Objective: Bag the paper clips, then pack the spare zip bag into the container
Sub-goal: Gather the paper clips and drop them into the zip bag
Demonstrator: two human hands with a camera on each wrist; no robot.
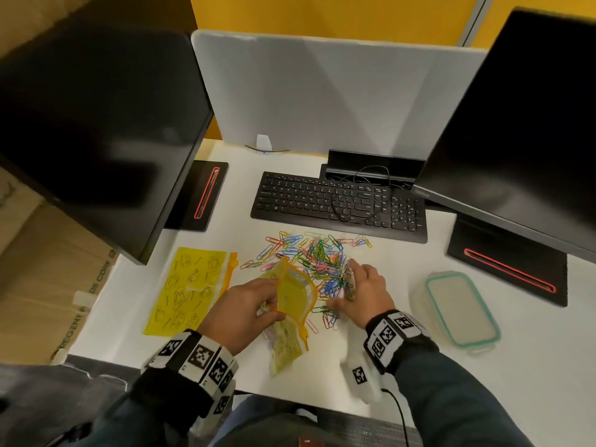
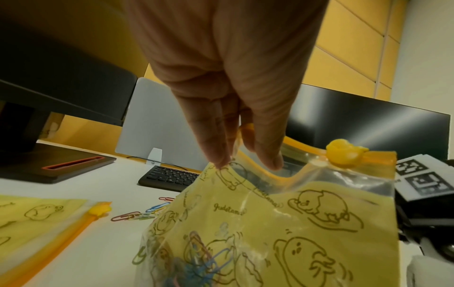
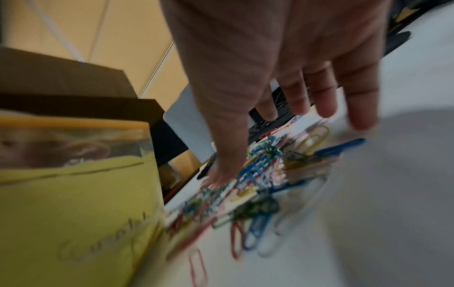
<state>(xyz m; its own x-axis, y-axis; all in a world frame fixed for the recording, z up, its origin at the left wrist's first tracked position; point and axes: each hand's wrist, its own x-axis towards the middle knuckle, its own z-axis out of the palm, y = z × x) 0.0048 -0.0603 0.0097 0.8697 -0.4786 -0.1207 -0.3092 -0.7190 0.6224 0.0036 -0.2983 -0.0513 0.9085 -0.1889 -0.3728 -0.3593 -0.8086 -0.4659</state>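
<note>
My left hand [image 1: 271, 306] pinches the rim of a yellow printed zip bag [image 1: 295, 296] and holds its mouth open toward the right; in the left wrist view the hand [image 2: 245, 161] grips the same bag [image 2: 294, 213], with a few clips [image 2: 196, 266] inside. A pile of coloured paper clips [image 1: 317, 258] lies on the white desk. My right hand [image 1: 350, 285] rests on the pile's near right side, fingers spread, thumb touching the clips [image 3: 260, 174]. The spare zip bag [image 1: 190, 288] lies flat at the left. A lidded clear container [image 1: 461, 308] with a teal seal sits at the right.
A black keyboard [image 1: 338, 201] with a cable over it lies just behind the clips. Two dark monitors [image 1: 96, 124] [image 1: 516, 124] on black bases flank the desk, and a grey divider panel [image 1: 322, 91] stands at the back. The desk's front edge [image 1: 290, 398] runs close to my wrists.
</note>
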